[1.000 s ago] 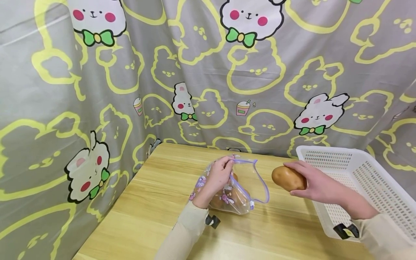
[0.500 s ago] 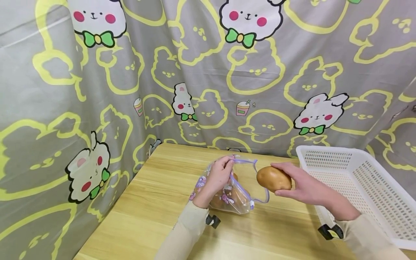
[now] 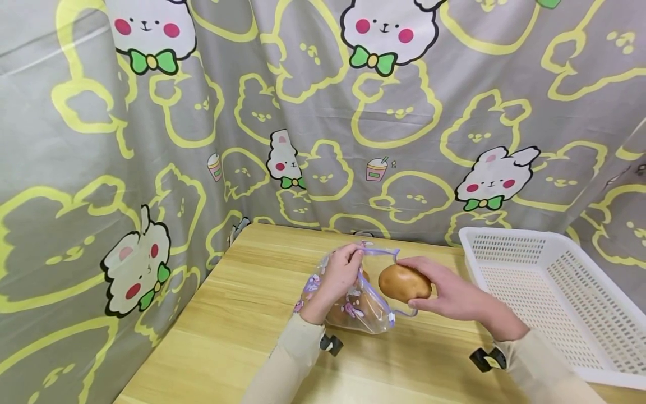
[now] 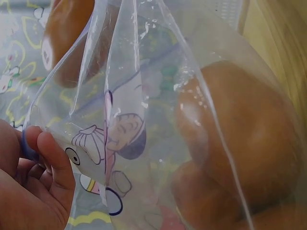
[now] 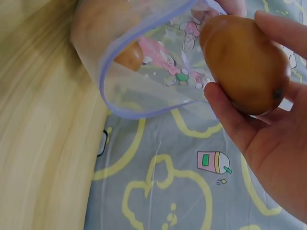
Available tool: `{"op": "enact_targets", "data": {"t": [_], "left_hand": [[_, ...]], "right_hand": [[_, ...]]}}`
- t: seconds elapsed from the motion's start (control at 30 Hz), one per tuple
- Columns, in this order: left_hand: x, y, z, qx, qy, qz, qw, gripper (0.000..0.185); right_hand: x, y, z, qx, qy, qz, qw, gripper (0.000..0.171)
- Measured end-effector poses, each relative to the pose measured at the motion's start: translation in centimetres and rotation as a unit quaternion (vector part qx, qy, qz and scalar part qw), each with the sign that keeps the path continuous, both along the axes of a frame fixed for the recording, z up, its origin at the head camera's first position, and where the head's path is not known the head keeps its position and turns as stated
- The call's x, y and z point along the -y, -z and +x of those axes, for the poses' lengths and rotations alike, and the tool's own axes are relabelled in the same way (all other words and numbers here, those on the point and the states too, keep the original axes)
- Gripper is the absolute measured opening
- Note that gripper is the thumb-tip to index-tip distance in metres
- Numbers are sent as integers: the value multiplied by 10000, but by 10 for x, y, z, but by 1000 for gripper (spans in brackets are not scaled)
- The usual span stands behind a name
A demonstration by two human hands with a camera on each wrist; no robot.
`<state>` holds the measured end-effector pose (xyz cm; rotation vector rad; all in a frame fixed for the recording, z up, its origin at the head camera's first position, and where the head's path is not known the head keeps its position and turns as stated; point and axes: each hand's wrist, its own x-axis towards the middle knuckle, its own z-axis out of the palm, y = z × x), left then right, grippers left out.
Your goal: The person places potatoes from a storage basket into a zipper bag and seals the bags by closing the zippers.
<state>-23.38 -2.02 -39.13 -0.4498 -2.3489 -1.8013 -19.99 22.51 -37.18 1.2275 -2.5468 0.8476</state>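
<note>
L hand (image 3: 344,271) pinching rim of clear zip bag (image 3: 359,306), fingers curled on purple zip edge, mouth held open toward R side. Bag resting on tabletop (image 3: 242,314), printed w/ cartoon figures, brown potatoes inside (image 4: 240,139). R hand (image 3: 444,292) gripping potato (image 3: 404,282), thumb below, fingers over top, right at bag mouth, just beside rim. White perforated basket (image 3: 555,280) on tabletop's R side, near R forearm. Bunny-print curtain (image 3: 303,112) behind.
</note>
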Motion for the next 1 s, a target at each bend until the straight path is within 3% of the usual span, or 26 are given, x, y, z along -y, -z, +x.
{"op": "enact_targets", "data": {"t": [0.27, 0.7, 1.0], "left_hand": [[0, -1, 0, -29, -16, -44, 10000, 18], [0, -2, -1, -82, 26, -120, 9999, 21], [0, -1, -2, -111, -42, -169, 9998, 20]], "right_hand": [[12, 9, -5, -9, -237, 197, 9995, 65], [26, 20, -12, 591, -328, -8, 9977, 66], [28, 28, -15, 974, -164, -48, 9951, 66]]}}
